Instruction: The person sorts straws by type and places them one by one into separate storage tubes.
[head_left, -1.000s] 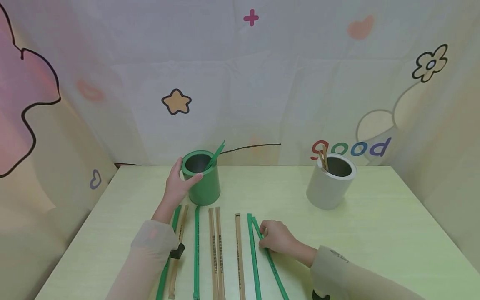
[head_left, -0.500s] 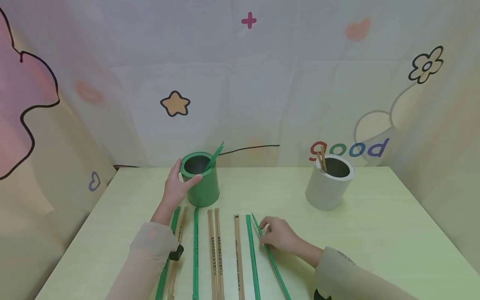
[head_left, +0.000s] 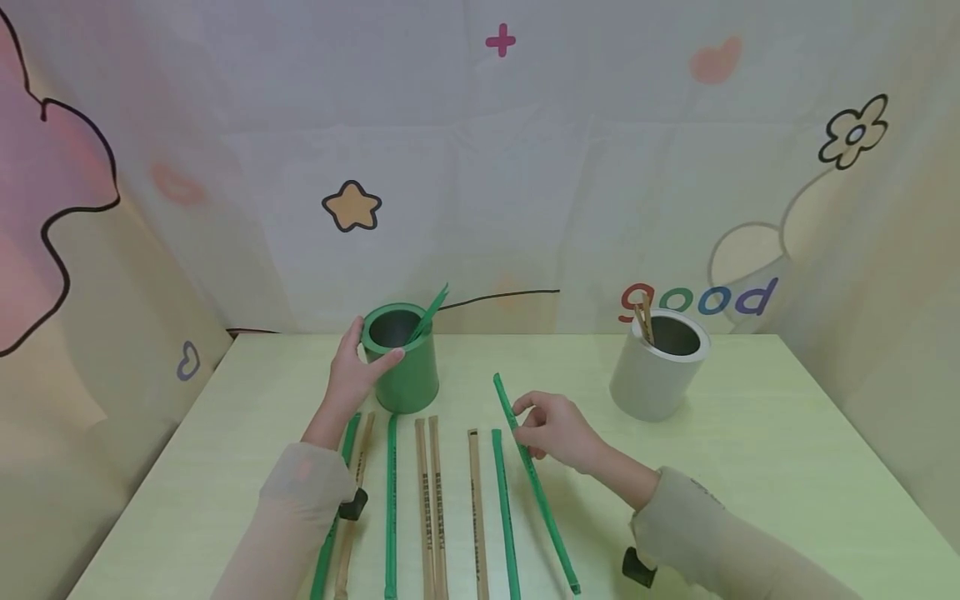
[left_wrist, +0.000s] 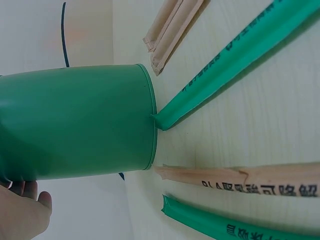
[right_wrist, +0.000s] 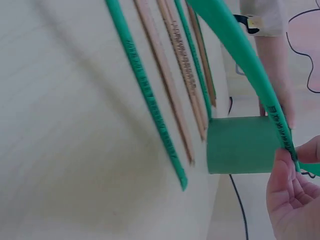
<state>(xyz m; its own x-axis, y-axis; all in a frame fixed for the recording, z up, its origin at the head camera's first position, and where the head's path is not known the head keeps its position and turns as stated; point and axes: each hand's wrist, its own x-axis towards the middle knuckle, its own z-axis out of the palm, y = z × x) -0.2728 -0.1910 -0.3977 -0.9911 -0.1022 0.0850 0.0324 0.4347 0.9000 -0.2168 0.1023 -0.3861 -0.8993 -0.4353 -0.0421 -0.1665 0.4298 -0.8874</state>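
My right hand [head_left: 558, 429] pinches a long green paper-wrapped straw [head_left: 542, 500] near its upper part, raised above the table and slanting. In the right wrist view, thumb and fingertips [right_wrist: 282, 167] meet on that straw. The left hand [head_left: 351, 367] grips the green pen-holder-like cup [head_left: 410, 379] at its rim, thumb in front and fingers round the far left side. Inside this cup lean green straws [head_left: 430, 312]. On the table lie several wrapped straws, among them a green straw [head_left: 506, 517], a brown straw [head_left: 477, 508] and another green straw [head_left: 392, 508].
A white cup [head_left: 658, 379] stands back right with brown straws [head_left: 646, 321] leaning in it. Behind the table [head_left: 787, 467] hangs a printed cloth [head_left: 465, 167]. The left forearm crosses over a green and a brown straw at the left.
My right hand has lifted the outermost green straw off the table, moving it upward and away from me. The left hand has stayed on the green cup.
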